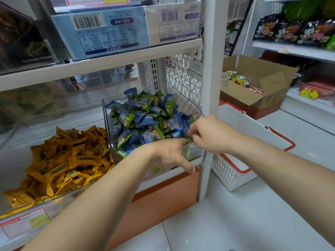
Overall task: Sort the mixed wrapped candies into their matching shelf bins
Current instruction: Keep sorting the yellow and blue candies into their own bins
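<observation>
the right hand (208, 133) pinches a green-wrapped candy (190, 140) at the front rim of the clear bin (197, 152) of blue-and-green candies (145, 120); the left hand (170, 153) lies spread on that rim, holding nothing. the candy looks light, crinkly and slippery: best pinched by a wrapper end.

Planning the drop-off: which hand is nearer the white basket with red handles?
Right. The right hand, pinching a green candy over the clear bin's right front corner, sits left of the white basket. The left hand rests on the bin's front wall, further left.
</observation>
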The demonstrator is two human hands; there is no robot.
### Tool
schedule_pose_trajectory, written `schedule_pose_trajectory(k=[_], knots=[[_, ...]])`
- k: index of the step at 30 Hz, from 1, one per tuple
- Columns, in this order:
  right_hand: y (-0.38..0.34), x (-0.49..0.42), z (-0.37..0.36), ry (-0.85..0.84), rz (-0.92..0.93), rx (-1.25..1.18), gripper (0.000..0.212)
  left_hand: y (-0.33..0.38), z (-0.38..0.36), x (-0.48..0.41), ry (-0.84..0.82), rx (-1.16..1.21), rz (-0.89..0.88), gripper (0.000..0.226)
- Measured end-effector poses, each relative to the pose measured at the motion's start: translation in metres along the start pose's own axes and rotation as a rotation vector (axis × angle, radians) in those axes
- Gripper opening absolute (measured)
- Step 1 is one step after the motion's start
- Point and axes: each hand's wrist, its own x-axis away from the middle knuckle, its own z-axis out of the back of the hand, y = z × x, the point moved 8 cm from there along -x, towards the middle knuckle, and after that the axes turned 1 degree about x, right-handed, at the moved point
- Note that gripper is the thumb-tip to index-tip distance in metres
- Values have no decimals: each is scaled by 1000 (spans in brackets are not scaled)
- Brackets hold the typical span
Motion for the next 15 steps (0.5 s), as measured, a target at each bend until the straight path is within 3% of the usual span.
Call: schedule_pose_trajectory(k=[3,6,8,15], knots=[[0,1,-1,-50,22,1,33,-4,3,0,38,65,-1,109],[-1,6,-5,-178,62,-16,51,-6,-1,-2,10,156,22,110],[-1,10,-7,-236,86,-4,57,-7,-3,-4,-32,154,52,99],[-6,13,-14,-271,131,176,38,2,-1,-4,-116,149,38,93]])
